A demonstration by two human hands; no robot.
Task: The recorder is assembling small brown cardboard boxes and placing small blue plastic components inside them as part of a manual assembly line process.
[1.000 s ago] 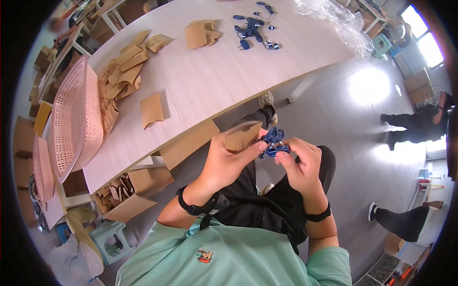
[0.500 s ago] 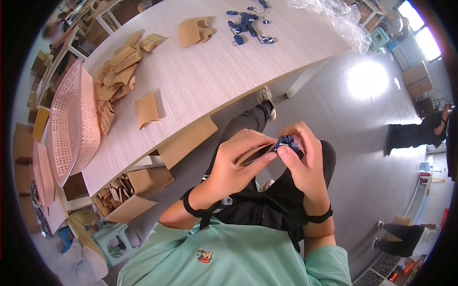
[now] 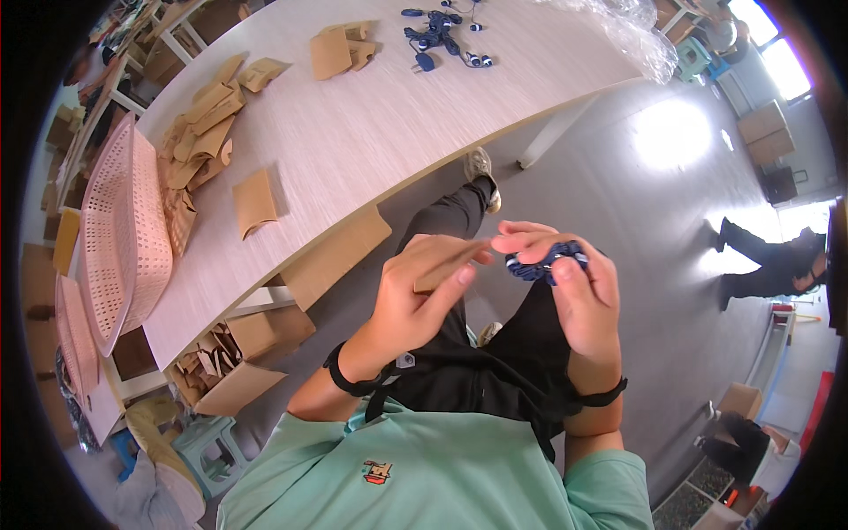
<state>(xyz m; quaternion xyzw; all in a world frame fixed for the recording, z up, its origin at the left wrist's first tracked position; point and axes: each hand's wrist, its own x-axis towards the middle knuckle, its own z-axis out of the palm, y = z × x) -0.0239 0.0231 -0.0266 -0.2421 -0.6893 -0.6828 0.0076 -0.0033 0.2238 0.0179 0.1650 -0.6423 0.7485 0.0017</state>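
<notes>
My left hand (image 3: 415, 305) holds a small flat brown cardboard pouch (image 3: 449, 263) over my lap, thumb pressed on its near face. My right hand (image 3: 574, 296) grips a coiled dark blue cable (image 3: 546, 261) right at the pouch's open end, fingers of both hands touching. On the long pale table (image 3: 371, 132) lie more of the same: a single pouch (image 3: 254, 203) near the front edge, a heap of pouches (image 3: 199, 132) at the left, a few more (image 3: 340, 49) at the far side, and a cluster of blue cables (image 3: 442, 35) beyond.
A pink lattice basket (image 3: 119, 238) stands at the table's left end. Cardboard boxes (image 3: 238, 371) with pouches sit under the table beside a green stool (image 3: 199, 446). Clear plastic wrap (image 3: 618, 31) lies at the far right of the table. Other people stand on the grey floor at right (image 3: 768, 265).
Both hands with the pouch and cable have shifted slightly lower and right in view; the cable has been brought against the pouch's end.
</notes>
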